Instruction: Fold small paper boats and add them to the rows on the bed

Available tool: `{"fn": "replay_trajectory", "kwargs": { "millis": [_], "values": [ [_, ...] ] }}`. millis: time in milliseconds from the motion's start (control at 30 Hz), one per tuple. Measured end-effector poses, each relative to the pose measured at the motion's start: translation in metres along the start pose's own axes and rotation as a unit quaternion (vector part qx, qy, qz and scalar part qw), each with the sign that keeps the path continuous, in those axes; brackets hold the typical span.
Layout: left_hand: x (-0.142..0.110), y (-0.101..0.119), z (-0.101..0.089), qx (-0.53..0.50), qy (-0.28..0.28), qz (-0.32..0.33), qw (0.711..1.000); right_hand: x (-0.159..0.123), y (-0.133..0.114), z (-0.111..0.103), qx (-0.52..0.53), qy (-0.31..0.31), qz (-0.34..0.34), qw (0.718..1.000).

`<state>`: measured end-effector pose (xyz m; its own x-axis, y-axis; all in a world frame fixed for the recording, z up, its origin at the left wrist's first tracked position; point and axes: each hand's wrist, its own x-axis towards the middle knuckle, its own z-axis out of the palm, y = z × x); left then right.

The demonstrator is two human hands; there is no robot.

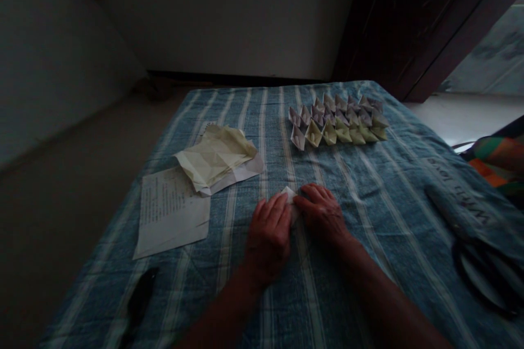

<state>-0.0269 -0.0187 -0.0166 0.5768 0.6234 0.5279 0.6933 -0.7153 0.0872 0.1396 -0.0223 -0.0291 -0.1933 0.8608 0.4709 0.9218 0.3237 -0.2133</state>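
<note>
My left hand [268,237] and my right hand [321,215] rest close together on a blue striped cloth [393,212], pinching a small folded white paper [289,198] between them. Most of that paper is hidden by my fingers. Beyond my hands stands a block of several small folded paper boats [338,122], in white and pale yellow, packed in tight rows. To the left of my hands lies a creased pale yellow paper sheet [216,155], partly on a white sheet [245,172] and next to a printed paper page [170,212].
Black-handled scissors [483,275] lie at the right of the cloth, and a dark elongated object [139,300] lies at the lower left. Colourful fabric [495,161] shows at the right edge. The cloth-covered surface ends before a floor and a dark wooden door [413,16].
</note>
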Motion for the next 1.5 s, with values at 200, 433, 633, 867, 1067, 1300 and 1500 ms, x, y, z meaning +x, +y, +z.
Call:
{"fn": "replay_trajectory", "kwargs": {
  "millis": [200, 433, 633, 867, 1067, 1300, 1500],
  "values": [
    [-0.008, 0.014, 0.004, 0.008, -0.075, -0.042, 0.996, 0.002, 0.000, -0.002, 0.008, -0.009, 0.009, 1.000],
    [-0.010, 0.011, 0.005, 0.009, -0.103, -0.053, 0.993, 0.002, -0.001, -0.003, 0.032, -0.006, 0.033, 0.999],
    [-0.008, 0.013, 0.003, 0.006, -0.137, -0.076, 0.988, 0.000, 0.003, 0.001, 0.053, 0.067, 0.055, 0.995],
    [-0.009, 0.012, 0.004, -0.011, -0.136, -0.077, 0.988, -0.004, -0.007, -0.007, 0.115, 0.166, -0.023, 0.979],
    [-0.011, 0.013, 0.005, -0.026, -0.137, -0.088, 0.986, -0.004, -0.017, -0.006, 0.109, 0.103, -0.069, 0.986],
    [-0.013, 0.013, 0.005, -0.032, -0.126, -0.086, 0.988, -0.007, -0.014, -0.006, 0.072, 0.084, -0.067, 0.992],
    [-0.010, 0.013, 0.003, -0.044, -0.134, -0.097, 0.985, -0.006, -0.014, -0.009, 0.064, 0.029, -0.090, 0.993]
  ]
}}
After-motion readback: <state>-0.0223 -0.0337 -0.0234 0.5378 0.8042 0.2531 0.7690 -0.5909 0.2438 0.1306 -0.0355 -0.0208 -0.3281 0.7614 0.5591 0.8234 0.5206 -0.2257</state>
